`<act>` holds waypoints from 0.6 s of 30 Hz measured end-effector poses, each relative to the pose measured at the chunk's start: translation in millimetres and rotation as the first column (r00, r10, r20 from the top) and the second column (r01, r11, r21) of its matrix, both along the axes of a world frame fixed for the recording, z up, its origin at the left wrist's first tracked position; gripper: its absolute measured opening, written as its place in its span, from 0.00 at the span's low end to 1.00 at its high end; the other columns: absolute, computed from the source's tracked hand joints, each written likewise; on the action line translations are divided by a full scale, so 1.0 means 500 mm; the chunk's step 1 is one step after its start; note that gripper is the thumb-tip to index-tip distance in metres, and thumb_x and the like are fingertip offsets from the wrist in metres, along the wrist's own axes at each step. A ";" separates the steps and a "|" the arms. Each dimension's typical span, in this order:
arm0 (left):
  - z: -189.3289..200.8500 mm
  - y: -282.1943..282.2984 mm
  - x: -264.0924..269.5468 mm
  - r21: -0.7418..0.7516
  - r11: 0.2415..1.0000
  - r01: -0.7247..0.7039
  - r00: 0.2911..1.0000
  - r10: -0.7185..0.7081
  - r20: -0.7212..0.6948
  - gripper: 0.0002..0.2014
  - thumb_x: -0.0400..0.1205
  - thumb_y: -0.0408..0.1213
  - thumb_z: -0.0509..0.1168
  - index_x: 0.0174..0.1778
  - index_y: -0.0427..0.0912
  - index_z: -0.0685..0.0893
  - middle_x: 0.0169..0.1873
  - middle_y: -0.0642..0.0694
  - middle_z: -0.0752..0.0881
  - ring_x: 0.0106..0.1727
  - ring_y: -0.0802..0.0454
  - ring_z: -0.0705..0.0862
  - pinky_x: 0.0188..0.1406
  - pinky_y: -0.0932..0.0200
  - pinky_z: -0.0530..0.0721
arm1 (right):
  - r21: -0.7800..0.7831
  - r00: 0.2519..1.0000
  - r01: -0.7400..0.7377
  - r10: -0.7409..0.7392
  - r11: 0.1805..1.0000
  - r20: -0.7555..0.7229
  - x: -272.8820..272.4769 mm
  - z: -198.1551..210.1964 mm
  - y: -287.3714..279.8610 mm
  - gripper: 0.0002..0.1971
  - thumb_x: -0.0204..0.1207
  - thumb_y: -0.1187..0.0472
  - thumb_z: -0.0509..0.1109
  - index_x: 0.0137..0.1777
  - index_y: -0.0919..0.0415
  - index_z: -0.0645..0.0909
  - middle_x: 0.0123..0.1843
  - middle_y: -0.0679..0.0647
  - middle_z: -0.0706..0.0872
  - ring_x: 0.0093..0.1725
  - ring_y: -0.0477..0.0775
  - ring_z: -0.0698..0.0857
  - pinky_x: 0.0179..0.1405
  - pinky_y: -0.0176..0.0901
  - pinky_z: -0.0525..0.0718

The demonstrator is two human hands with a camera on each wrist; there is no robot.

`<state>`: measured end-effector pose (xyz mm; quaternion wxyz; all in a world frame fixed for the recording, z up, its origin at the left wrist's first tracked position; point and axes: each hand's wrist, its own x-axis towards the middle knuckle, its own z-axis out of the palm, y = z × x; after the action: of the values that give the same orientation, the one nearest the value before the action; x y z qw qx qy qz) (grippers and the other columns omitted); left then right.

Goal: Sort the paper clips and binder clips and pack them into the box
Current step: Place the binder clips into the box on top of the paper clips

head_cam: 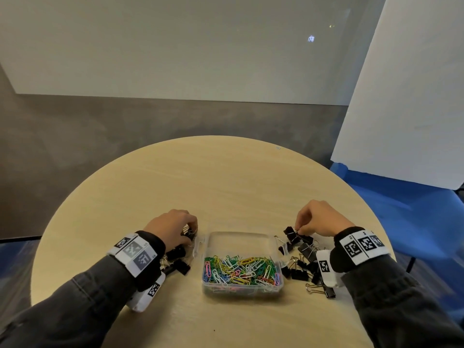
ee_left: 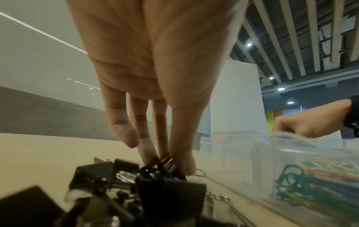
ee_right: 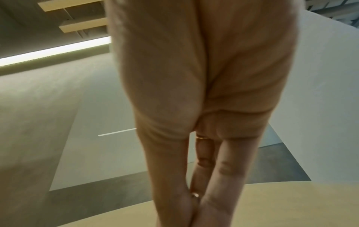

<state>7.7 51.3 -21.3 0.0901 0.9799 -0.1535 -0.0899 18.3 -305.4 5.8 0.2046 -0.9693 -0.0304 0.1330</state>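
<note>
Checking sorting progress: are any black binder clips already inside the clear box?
No: in the head view the clear box holds only coloured paper clips, while the black binder clips lie on the table beside it.

One clear box (head_cam: 275, 277), two hands, two heaps of black binder clips (paper clips uncountable).

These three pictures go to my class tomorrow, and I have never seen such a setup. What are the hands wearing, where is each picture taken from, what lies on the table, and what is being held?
No machine here: a person works with bare hands, wearing marker-printed bands and cameras on the wrists. The wide picture comes from a head camera; the other two look along each hand from the wrist. On the round table stands a clear plastic box with coloured paper clips in its near part. Black binder clips lie in a left pile and a right pile. The left hand pinches a binder clip from its pile; the right hand pinches another clip's wire handle.
</note>
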 end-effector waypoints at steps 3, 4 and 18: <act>0.002 0.005 0.002 -0.046 0.999 -0.013 1.000 0.014 0.014 0.11 0.75 0.44 0.73 0.50 0.51 0.81 0.49 0.51 0.82 0.47 0.52 0.82 0.49 0.52 0.85 | 0.050 0.999 0.021 -0.023 0.999 0.033 -0.007 0.000 -0.008 0.07 0.70 0.67 0.78 0.35 0.54 0.88 0.37 0.50 0.90 0.39 0.46 0.89 0.41 0.34 0.84; 0.005 0.006 0.003 -0.055 0.998 -0.019 0.999 0.021 0.032 0.10 0.76 0.45 0.72 0.50 0.51 0.81 0.50 0.51 0.82 0.47 0.52 0.83 0.47 0.53 0.84 | 0.064 0.998 0.027 -0.030 0.998 0.048 -0.008 0.001 -0.009 0.07 0.70 0.67 0.78 0.35 0.54 0.88 0.37 0.50 0.90 0.38 0.46 0.89 0.40 0.33 0.84; 0.065 -0.070 -0.054 -0.397 0.899 0.184 0.980 -0.135 0.149 0.16 0.80 0.42 0.69 0.63 0.56 0.78 0.58 0.62 0.80 0.48 0.66 0.83 0.46 0.64 0.84 | 0.255 0.958 -0.212 0.149 0.943 0.245 -0.053 0.053 0.120 0.00 0.71 0.61 0.77 0.41 0.55 0.89 0.39 0.44 0.91 0.41 0.38 0.87 0.43 0.26 0.79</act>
<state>-19.1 16.3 11.1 0.2759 0.9271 -0.2536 -0.0049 -8.2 -245.6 32.0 0.3211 -0.9326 -0.1605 0.0364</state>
